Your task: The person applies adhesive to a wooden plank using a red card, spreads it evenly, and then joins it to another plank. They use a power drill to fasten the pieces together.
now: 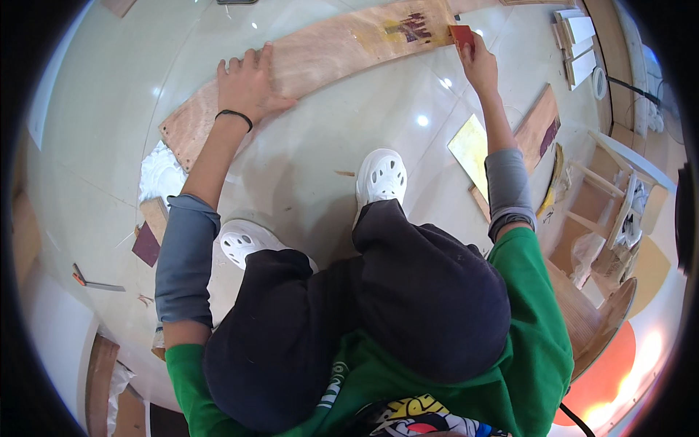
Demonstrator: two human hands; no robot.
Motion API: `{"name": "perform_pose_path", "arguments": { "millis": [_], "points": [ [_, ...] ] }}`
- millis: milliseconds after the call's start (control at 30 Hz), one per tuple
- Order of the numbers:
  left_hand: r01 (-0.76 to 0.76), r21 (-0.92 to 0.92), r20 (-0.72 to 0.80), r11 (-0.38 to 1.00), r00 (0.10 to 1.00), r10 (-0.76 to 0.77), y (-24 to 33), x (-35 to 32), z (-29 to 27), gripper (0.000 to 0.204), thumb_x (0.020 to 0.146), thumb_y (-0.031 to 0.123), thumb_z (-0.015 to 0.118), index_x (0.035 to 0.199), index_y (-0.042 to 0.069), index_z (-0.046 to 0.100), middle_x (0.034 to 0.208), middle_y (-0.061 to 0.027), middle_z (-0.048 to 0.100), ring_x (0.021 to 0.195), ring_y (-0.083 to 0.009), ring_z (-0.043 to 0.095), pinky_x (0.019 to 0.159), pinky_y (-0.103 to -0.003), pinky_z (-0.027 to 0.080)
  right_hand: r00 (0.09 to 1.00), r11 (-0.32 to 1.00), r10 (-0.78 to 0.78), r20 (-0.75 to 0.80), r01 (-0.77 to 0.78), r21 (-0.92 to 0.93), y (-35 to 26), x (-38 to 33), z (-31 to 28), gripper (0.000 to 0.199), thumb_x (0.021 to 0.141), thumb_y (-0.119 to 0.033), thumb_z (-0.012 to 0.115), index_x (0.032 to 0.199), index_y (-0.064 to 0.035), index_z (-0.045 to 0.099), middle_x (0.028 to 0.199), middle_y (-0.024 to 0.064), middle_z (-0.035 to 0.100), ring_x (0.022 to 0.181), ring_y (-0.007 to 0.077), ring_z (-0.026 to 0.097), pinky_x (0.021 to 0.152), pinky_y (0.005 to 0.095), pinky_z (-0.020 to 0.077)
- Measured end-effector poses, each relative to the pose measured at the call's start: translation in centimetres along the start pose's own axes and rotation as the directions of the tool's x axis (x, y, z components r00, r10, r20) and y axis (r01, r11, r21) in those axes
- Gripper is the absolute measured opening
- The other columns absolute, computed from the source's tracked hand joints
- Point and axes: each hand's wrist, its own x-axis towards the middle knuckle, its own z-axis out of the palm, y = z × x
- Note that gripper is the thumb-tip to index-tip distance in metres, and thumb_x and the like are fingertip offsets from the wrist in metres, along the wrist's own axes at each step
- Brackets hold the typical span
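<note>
A long, curved plywood board (328, 51) lies on the glossy floor in front of me. My left hand (247, 84) presses flat on its left part, fingers spread, a black band at the wrist. My right hand (477, 62) reaches to the board's right part and grips a small red block (461, 34), which rests on the wood beside a dark purple-brown stain (412, 28). I am squatting; my knees in dark trousers and both white shoes (380, 175) are below the board.
A yellow sheet (470, 149) and a shorter wooden plank (537, 127) lie at right. White slats (575, 40) sit at upper right, a wooden frame (611, 197) further right. A white crumpled cloth (159, 173), small wood pieces and a dark sheet (145, 245) lie at left.
</note>
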Motion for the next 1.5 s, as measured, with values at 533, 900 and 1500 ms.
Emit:
{"name": "perform_pose_path", "arguments": {
  "millis": [533,900,1500],
  "points": [
    [-0.044,-0.002,-0.112,0.999,0.993,0.043,-0.3,-0.1,0.5,0.111,0.050,0.066,0.077,0.139,0.011,0.042,0.114,-0.0111,0.055,0.100,-0.0301,0.057,0.100,-0.056,0.033,0.994,0.982,-0.064,-0.091,0.079,0.173,-6.6,-3.9,2.0,0.027,0.088,-0.019,0.057,0.114,-0.0110,0.057,0.075,0.0170,0.064,0.068,0.0359,0.063,0.060,0.0452,0.0491],
    [-0.027,-0.028,-0.226,0.999,0.974,0.020,-1.4,-1.6,0.0,0.113,0.055,0.071,0.072,0.143,0.011,0.035,0.139,-0.0171,0.044,0.125,-0.0372,0.042,0.104,-0.061,0.025,0.999,0.971,-0.023,-0.042,0.032,0.237,-7.0,-0.6,2.4,0.033,0.087,-0.019,0.055,0.117,-0.0061,0.055,0.078,0.0216,0.065,0.072,0.0394,0.064,0.065,0.0472,0.0502],
    [0.558,-0.830,0.397,0.006,0.598,-0.696,-18.2,-10.9,8.6,0.073,0.092,0.062,0.036,0.111,-0.003,0.063,0.088,-0.0119,0.066,0.084,-0.0208,0.059,0.077,-0.032,0.044,0.987,0.920,-0.153,0.040,0.128,0.370,-13.0,-1.1,2.7,0.030,0.089,-0.021,0.055,0.114,-0.0032,0.056,0.073,0.0200,0.063,0.065,0.0319,0.064,0.061,0.0418,0.0491]
  ]
}}
